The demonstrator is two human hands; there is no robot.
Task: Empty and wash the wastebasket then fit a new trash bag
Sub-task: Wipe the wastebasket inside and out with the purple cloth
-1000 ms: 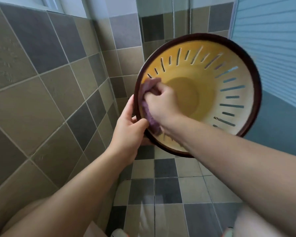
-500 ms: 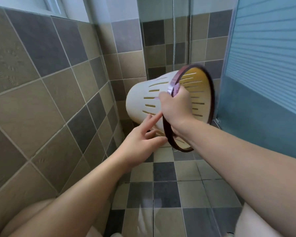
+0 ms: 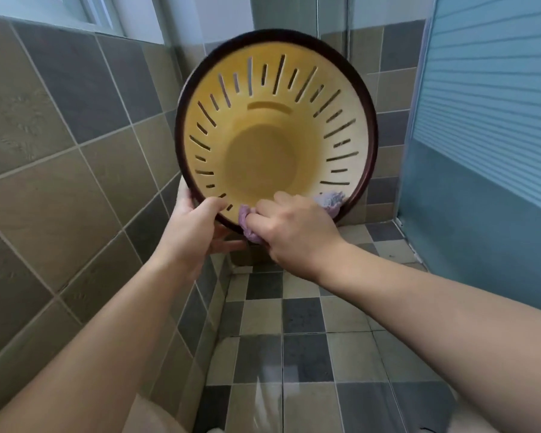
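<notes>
The wastebasket (image 3: 263, 157) is held up in the air with its mouth facing me. It is cream-yellow inside, slotted round the wall, with a dark maroon rim. My left hand (image 3: 197, 226) grips the lower-left rim, thumb inside, fingers behind. My right hand (image 3: 291, 232) holds a purple cloth (image 3: 330, 200) and presses it against the lower rim and inner wall. Most of the cloth is hidden under the hand. The basket looks empty inside.
A tiled wall (image 3: 60, 167) runs close along the left. A blue panel with a frosted ribbed pane (image 3: 487, 104) stands on the right. The checked tile floor (image 3: 300, 323) lies below, with a wet shiny patch near me.
The basket has turned from side-on back to mouth-on and risen. My right hand with the cloth moved to the lower rim. My left hand has closed on the rim again.
</notes>
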